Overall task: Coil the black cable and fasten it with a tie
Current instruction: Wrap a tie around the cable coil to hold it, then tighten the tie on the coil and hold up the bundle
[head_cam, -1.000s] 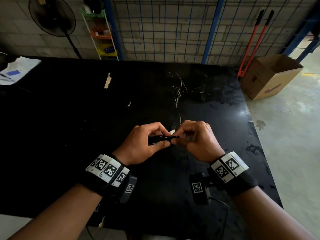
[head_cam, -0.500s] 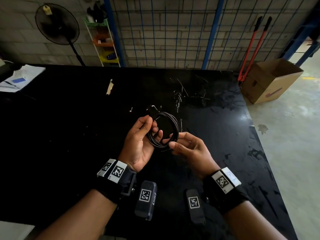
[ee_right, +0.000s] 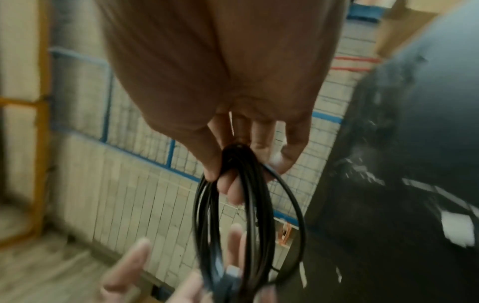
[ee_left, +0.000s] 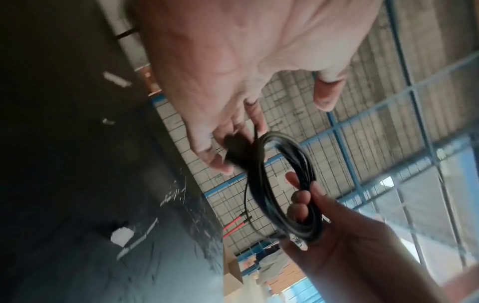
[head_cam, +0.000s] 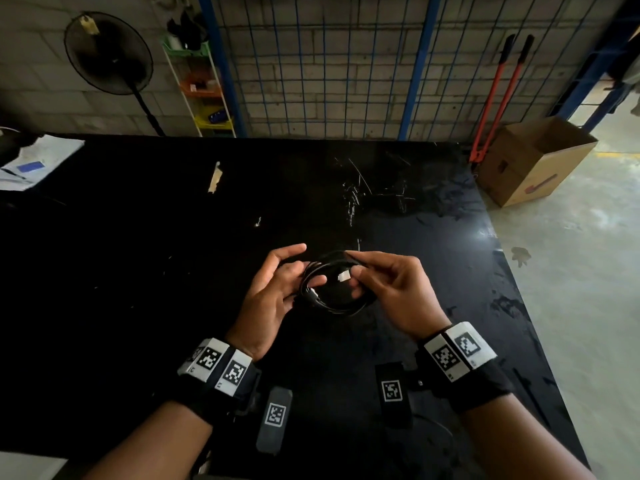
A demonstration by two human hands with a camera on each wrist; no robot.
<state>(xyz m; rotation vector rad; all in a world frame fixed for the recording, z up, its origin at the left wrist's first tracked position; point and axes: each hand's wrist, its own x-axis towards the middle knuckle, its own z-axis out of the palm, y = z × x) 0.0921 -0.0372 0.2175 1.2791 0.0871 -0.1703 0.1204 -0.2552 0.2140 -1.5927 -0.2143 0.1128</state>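
Note:
The black cable (head_cam: 329, 299) is wound into a small coil and held above the black table (head_cam: 138, 271) between both hands. My right hand (head_cam: 353, 263) pinches the coil's right side; the right wrist view shows its fingers (ee_right: 228, 184) closed round the bunched strands of the cable (ee_right: 249, 215). My left hand (head_cam: 304, 268) is on the coil's left side, fingers mostly straight and thumb apart, touching the cable (ee_left: 282, 184) at a thick black part (ee_left: 233, 147). A small white piece (head_cam: 343, 277) shows on the coil; I cannot tell whether it is a tie.
White papers (head_cam: 34, 161) lie at the table's far left corner and a tape scrap (head_cam: 214, 176) lies farther back. On the floor to the right stands a cardboard box (head_cam: 530, 161) beside red bolt cutters (head_cam: 495, 98). A fan (head_cam: 107, 53) and a wire fence (head_cam: 329, 64) stand behind.
The hands went from clenched together on the bundle to apart with the coil opened out. The right hand now pinches the coil's right side and the left fingers have straightened.

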